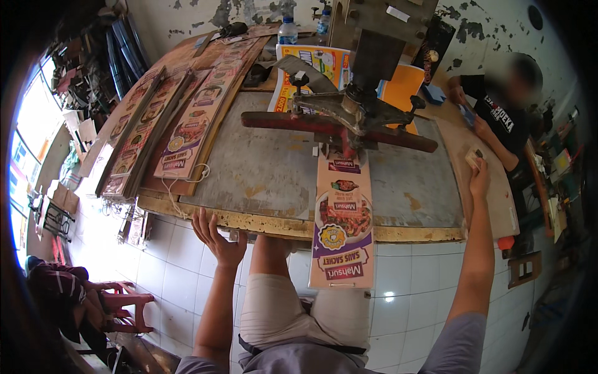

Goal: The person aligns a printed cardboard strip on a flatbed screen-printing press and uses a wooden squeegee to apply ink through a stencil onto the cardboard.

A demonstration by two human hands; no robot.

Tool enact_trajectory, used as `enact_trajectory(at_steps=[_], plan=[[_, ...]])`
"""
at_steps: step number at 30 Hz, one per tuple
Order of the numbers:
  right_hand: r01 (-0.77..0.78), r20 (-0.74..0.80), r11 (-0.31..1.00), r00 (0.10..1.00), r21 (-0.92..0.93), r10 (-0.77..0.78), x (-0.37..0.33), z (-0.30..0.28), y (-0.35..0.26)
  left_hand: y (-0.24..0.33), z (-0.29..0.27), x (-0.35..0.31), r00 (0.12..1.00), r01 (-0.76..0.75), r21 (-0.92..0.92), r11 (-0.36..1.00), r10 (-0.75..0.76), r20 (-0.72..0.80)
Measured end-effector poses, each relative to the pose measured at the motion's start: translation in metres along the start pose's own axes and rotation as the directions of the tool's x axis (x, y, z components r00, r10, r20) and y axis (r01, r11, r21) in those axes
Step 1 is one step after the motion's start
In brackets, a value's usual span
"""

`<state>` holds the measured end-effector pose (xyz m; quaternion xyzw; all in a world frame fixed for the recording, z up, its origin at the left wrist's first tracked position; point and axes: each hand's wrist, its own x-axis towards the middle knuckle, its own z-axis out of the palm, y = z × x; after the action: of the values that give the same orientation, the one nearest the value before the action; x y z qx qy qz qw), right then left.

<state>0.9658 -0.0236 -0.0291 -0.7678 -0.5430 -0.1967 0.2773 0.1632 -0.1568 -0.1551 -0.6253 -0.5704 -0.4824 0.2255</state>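
Note:
A long printed cardboard strip (344, 224), pink and purple with food pictures, lies under the head of a metal press (352, 115) with a red crossbar. Its near end sticks out past the table's front edge. My left hand (219, 240) is open at that edge, left of the strip, fingers spread and holding nothing. Out to the right, my right hand (480, 177) is closed on a small tan block (474, 156) with a dark patch, over the wooden side surface. What exactly the block is, I cannot make out.
Stacks of similar printed strips (202, 115) lie on the left, with a white cord (173, 193) at their near end. Water bottles (287, 31) stand at the back. A co-worker (507, 115) sits at the right, hands on something blue. A red stool (128, 305) stands lower left.

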Motion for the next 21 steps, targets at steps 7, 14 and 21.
enact_trajectory(at_steps=[7, 14, 21], plan=[[-0.027, 0.014, 0.998, 1.000, 0.048, 0.027, -0.001, -0.004, 0.005, -0.006, 0.014, -0.007, 0.999, -0.001, 0.044, 0.999, 0.002, -0.040], [-0.059, -0.006, 0.998, 0.998, 0.021, 0.059, -0.003, -0.007, 0.001, -0.007, 0.020, -0.009, 0.996, 0.007, 0.042, 0.999, -0.004, -0.084], [-0.101, 0.018, 0.995, 0.995, 0.020, 0.100, -0.008, -0.008, -0.006, -0.010, 0.016, -0.011, 0.998, 0.000, 0.048, 0.999, 0.003, -0.059]])
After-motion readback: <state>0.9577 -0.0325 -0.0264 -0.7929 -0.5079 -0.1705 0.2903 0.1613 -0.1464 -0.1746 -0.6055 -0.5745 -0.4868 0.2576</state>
